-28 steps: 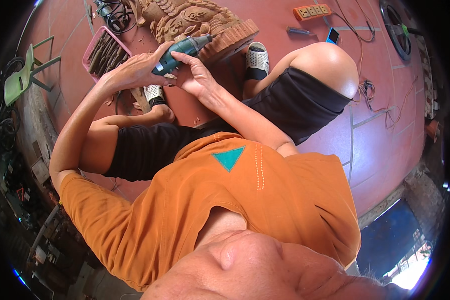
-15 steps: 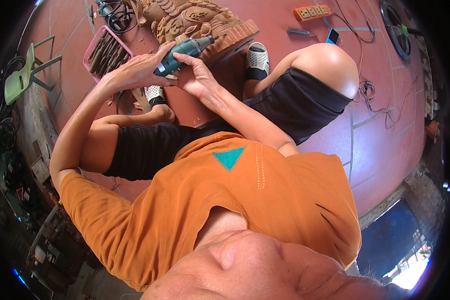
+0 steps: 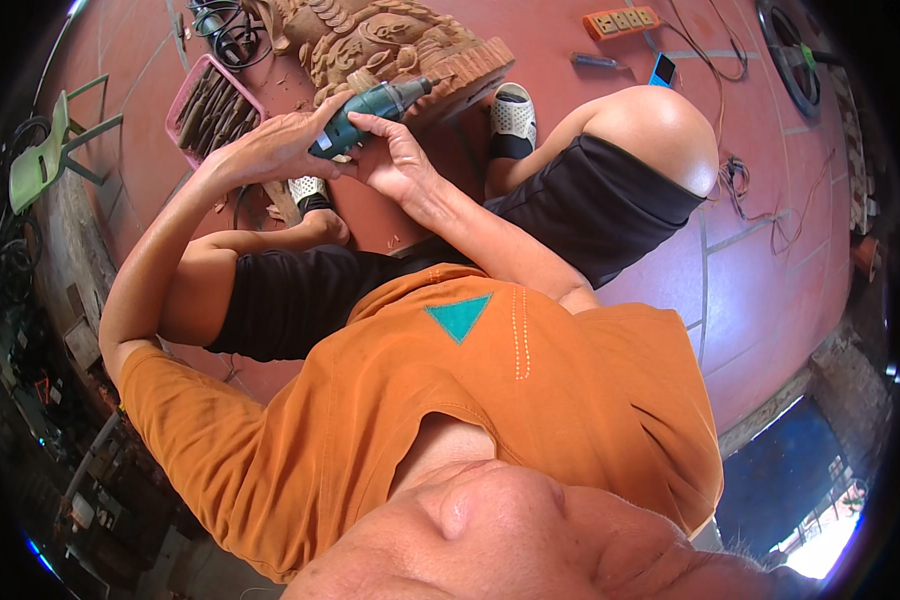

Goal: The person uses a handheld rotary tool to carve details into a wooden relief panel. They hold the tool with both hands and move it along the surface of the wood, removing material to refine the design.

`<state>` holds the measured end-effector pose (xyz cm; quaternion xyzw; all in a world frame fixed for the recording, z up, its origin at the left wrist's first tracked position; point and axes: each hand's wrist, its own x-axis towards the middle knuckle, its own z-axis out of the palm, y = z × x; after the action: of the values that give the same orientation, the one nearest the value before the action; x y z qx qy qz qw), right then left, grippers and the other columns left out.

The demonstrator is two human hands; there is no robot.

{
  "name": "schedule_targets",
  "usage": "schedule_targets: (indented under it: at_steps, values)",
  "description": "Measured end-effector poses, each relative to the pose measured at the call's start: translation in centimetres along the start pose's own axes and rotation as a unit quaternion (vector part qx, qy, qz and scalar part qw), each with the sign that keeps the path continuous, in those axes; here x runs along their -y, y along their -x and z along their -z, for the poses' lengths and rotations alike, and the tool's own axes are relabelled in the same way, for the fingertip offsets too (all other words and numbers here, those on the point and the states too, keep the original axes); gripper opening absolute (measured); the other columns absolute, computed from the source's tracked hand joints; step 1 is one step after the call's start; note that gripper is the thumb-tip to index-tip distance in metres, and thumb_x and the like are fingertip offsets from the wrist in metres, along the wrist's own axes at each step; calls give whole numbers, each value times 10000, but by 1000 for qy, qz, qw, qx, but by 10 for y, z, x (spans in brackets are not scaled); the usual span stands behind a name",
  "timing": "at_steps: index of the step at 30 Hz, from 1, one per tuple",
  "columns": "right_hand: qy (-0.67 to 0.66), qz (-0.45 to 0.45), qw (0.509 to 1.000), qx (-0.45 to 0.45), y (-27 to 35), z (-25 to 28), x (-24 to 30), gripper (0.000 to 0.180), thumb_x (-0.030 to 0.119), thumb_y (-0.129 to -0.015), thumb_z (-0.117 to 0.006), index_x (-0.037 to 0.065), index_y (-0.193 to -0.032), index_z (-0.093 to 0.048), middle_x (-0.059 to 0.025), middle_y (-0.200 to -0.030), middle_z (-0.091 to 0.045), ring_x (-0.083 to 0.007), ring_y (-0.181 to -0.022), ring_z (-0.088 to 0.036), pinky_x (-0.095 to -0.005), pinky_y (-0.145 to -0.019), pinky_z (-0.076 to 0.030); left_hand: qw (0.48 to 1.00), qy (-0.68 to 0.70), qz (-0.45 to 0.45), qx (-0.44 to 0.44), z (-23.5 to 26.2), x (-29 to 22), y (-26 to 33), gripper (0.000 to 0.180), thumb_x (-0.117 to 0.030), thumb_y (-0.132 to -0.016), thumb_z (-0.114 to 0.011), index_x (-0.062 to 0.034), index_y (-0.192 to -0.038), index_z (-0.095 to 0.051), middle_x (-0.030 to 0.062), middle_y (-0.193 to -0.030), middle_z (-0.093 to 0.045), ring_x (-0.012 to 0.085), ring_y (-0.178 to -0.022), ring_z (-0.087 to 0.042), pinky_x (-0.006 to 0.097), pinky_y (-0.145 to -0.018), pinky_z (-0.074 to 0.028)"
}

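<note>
A green rotary grinder (image 3: pixel 365 115) with a dark nose lies across both my hands, its tip pointing right toward a brown wood carving (image 3: pixel 395 45). My left hand (image 3: pixel 285 145) curls around its rear end from the left. From below right, my right hand (image 3: pixel 400 160) supports it, thumb pressed on the body. The tip overlaps the carving's ridged edge in the picture; I cannot tell whether they touch. My palms and the grinder hide part of the fingers.
A pink basket (image 3: pixel 215 110) of carving tools stands left of the carving, near a green chair (image 3: pixel 40 165). Coiled black cables (image 3: pixel 228 30) lie behind it. Across the red tiled floor at right are an orange power strip (image 3: pixel 620 22), a dark-handled tool (image 3: pixel 598 62), a blue phone-like device (image 3: pixel 663 70) and loose cords.
</note>
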<state>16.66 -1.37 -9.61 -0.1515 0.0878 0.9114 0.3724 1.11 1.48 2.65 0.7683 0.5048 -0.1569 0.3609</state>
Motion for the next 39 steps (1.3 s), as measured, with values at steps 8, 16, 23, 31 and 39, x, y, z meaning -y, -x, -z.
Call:
schedule_targets:
  at_steps: [8,16,23,31,39]
  values:
    - [-18,-4,1000,-15,4,-2,0,336,61,-815,-711,114,-1128,-600,-40,-1076,-645,-223,-1064,-616,-562,-957,-463,1000,-19,-7,11,3,-3,-2,983,-178,-756,-784,-100,-1525,-176,253,-1089,-655,409,-1060,-635,467,-907,-487]
    - [-33,-2,999,-20,4,3,0,356,63,-834,-695,112,-1168,-582,-74,-1136,-657,-272,-1098,-614,-590,-987,-431,1000,-24,-13,6,3,-2,-3,989,-210,-741,-794,-99,-1522,-197,246,-1079,-657,409,-1049,-637,467,-909,-493]
    - [-37,-2,999,-15,4,4,1,356,61,-837,-693,117,-1170,-582,-69,-1140,-656,-268,-1102,-612,-589,-989,-430,999,-26,-36,-3,3,-2,-4,1006,-214,-736,-799,-94,-1525,-187,248,-1083,-655,410,-1052,-637,465,-908,-494]
    - [-16,0,1000,-19,1,-5,4,318,47,-810,-709,108,-1106,-611,-46,-1044,-663,-226,-1025,-637,-552,-921,-494,1000,-9,-23,-13,2,3,-4,1000,-191,-746,-794,-102,-1529,-177,258,-1069,-659,403,-1052,-638,458,-897,-493]
    - [-18,-4,1000,-1,-8,0,2,342,52,-823,-709,109,-1143,-602,-56,-1091,-665,-243,-1059,-632,-576,-940,-472,1000,2,-21,-20,4,0,1,968,-343,-771,-759,-79,-1508,-188,294,-1113,-620,431,-1077,-603,474,-922,-470]
